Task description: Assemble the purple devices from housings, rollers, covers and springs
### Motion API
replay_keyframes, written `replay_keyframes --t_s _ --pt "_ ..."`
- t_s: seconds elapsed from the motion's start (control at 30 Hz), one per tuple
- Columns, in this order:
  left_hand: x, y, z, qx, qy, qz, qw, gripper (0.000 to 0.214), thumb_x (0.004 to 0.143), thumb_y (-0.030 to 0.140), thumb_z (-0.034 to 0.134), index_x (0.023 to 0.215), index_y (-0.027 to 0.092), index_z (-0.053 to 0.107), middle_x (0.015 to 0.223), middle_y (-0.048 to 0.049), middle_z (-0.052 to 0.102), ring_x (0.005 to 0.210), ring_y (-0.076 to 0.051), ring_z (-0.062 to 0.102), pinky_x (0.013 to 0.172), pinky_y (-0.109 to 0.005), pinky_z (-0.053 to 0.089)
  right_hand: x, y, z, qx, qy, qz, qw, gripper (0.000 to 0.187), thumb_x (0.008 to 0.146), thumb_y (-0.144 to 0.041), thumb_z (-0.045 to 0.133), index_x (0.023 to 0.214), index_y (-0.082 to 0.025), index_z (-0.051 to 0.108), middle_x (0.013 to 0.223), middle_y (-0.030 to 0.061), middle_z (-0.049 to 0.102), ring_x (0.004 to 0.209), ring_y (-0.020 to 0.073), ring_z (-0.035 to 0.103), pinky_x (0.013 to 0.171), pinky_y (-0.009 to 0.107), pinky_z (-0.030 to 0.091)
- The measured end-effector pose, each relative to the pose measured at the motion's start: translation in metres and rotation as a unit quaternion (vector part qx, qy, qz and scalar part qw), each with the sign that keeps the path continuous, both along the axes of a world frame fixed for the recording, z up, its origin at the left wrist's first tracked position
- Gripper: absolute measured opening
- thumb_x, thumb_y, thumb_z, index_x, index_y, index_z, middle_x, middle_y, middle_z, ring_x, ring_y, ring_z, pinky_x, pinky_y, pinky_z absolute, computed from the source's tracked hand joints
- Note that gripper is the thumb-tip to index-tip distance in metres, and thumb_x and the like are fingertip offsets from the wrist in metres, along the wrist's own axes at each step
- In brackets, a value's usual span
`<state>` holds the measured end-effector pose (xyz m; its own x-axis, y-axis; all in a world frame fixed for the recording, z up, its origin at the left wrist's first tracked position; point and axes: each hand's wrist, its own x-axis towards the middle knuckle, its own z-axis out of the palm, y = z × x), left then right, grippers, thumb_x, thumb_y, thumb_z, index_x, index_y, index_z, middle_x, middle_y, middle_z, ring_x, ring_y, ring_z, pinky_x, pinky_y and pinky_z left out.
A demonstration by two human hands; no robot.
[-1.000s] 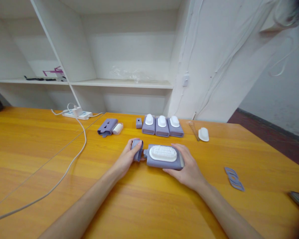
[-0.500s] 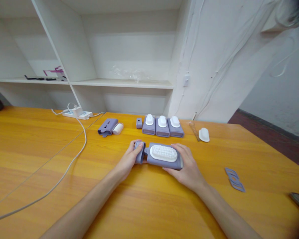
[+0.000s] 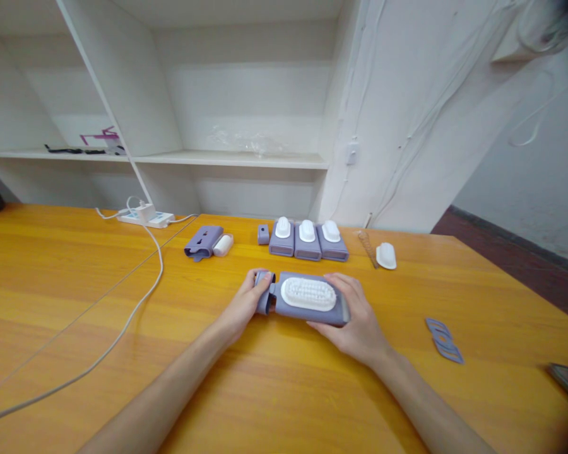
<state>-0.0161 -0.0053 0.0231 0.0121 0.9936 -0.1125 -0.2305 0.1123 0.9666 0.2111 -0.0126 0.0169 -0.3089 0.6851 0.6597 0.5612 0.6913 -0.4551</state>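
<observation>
A purple brush body (image 3: 307, 308) with a white bristle pad (image 3: 308, 294) lies on the orange table in front of me. My right hand (image 3: 357, 321) is wrapped round its right end and near side. My left hand (image 3: 244, 304) is closed on a small purple cap (image 3: 264, 299) that sits pressed against the body's left end.
Behind stand three finished purple brushes (image 3: 307, 241), a small purple cap (image 3: 264, 234), a purple shell with a white roller (image 3: 208, 243), a spring (image 3: 368, 247) and a white pad (image 3: 386, 255). Flat purple plates (image 3: 443, 340) lie right. A power strip (image 3: 146, 217) and white cable (image 3: 137, 302) lie left.
My left hand has brought the purple cap rightward from a gap beside the brush body until it meets the body's left end. My right hand has kept its hold.
</observation>
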Motion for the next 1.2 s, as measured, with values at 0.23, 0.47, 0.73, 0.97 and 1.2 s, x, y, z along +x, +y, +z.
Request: replay_keyframes --t_s 0.23,0.47,0.73,0.97,1.2 --pt "0.0021 0.0005 0.0010 -0.018 -0.026 0.003 1.000 0.037 0.077 0.050 0.059 0.102 0.023 0.053 0.095 -0.0001 0.058 0.081 -0.011 0.058 0.063 -0.017 0.046 -0.0044 -0.0014 -0.0013 -0.015 -0.013 0.009 1.000 0.071 0.066 -0.034 0.075 0.127 -0.022 0.040 0.123 0.0107 0.047 0.117 0.0289 0.044 0.101 0.047 0.038" --pt "-0.0031 0.0009 0.0062 -0.028 -0.034 0.006 0.999 0.035 0.077 0.050 0.060 0.099 0.023 0.052 0.085 0.0006 0.056 0.067 -0.012 0.057 0.054 -0.023 0.050 -0.0031 0.0012 -0.0034 -0.009 0.002 -0.017 1.000 0.070 0.066 -0.033 0.075 0.126 -0.024 0.041 0.123 0.0103 0.048 0.117 0.0292 0.043 0.101 0.049 0.037" --pt "0.0007 0.0004 0.0032 -0.024 -0.041 0.006 0.999 0.036 0.076 0.048 0.061 0.099 0.021 0.053 0.087 -0.0006 0.056 0.067 -0.010 0.056 0.053 -0.020 0.049 -0.0032 0.0002 -0.0030 -0.005 0.000 -0.018 1.000 0.071 0.064 -0.031 0.076 0.125 -0.021 0.041 0.122 0.0101 0.048 0.117 0.0274 0.044 0.102 0.045 0.037" --pt "-0.0024 0.0031 0.0016 -0.037 -0.062 0.008 0.997 0.031 0.077 0.045 0.061 0.094 0.020 0.054 0.082 -0.0003 0.057 0.062 -0.010 0.056 0.050 -0.020 0.050 -0.0031 0.0008 -0.0033 -0.009 0.002 -0.015 1.000 0.072 0.064 -0.032 0.076 0.125 -0.021 0.041 0.122 0.0099 0.049 0.116 0.0268 0.044 0.102 0.045 0.036" --pt "-0.0055 0.0031 0.0020 -0.049 -0.066 0.004 0.997 0.030 0.078 0.043 0.060 0.094 0.019 0.053 0.082 -0.0019 0.058 0.065 -0.013 0.059 0.054 -0.031 0.056 -0.0027 -0.0002 -0.0013 -0.013 0.021 -0.021 0.999 0.072 0.064 -0.034 0.076 0.125 -0.022 0.041 0.122 0.0096 0.049 0.115 0.0272 0.046 0.101 0.046 0.038"
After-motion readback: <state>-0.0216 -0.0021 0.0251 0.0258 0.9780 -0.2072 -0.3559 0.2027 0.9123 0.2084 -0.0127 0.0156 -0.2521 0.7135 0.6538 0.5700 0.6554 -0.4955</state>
